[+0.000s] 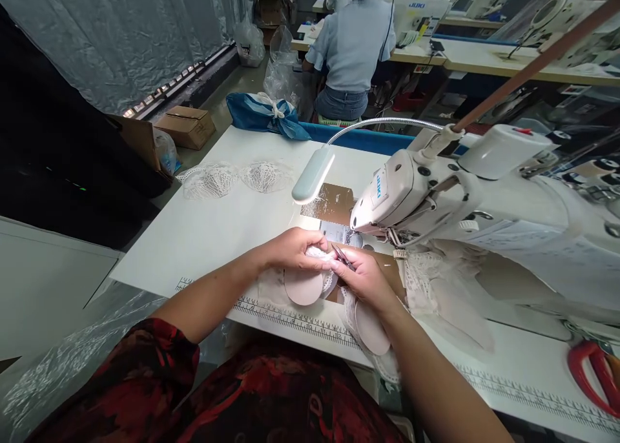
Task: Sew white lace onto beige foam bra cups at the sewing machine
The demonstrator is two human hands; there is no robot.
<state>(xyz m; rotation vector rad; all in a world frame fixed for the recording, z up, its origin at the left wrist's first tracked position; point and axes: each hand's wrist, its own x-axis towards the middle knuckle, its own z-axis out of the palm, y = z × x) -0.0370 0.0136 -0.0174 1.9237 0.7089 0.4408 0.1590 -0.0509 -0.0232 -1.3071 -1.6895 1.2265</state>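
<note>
A white lace bra (303, 287) with smooth padded cups hangs between my hands over the front of the sewing table. My left hand (293, 249) is closed on its lace edge, thumb and fingers pinching the fabric. Dark metal thread snips (343, 257) lie in my right hand (363, 278), which is closed around them while its fingertips meet the lace beside the left fingers. The second cup (372, 327) hangs below my right wrist, past the table's front edge. Where exactly the snips' tips touch the bra is hidden by the fingers.
A white sewing machine (402, 191) stands right of my hands, under a lamp (314, 175) on a bent neck. Lace pieces (217, 179) lie at the table's left, and more lace fabric (431, 278) below the machine. Red-handled scissors (593, 375) rest far right. A person (351, 49) sits ahead.
</note>
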